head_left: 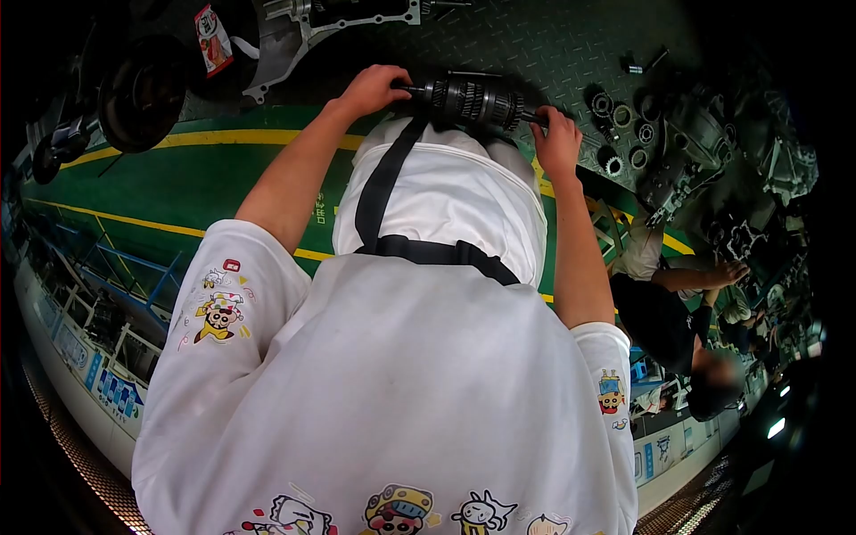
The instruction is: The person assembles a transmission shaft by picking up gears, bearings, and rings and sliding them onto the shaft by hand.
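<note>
A dark metal gear shaft (pixel 474 102) with several toothed gears lies level at the near edge of the checkered metal bench top. My left hand (pixel 379 88) is closed around its thin left end. The shorter right end is gripped by the fingers of my right hand (pixel 557 141). Just beyond the shaft a thin metal rod (pixel 474 74) lies on the bench. Contact between the shaft's underside and the bench edge or my lap is hidden.
A cast metal housing (pixel 294 45) and a red-white packet (pixel 213 41) are at the left. Several metal rings (pixel 622 116) and gearbox castings (pixel 678 169) lie at the right. A socket tool (pixel 646 62) rests farther back. A co-worker (pixel 664 312) stands at the right.
</note>
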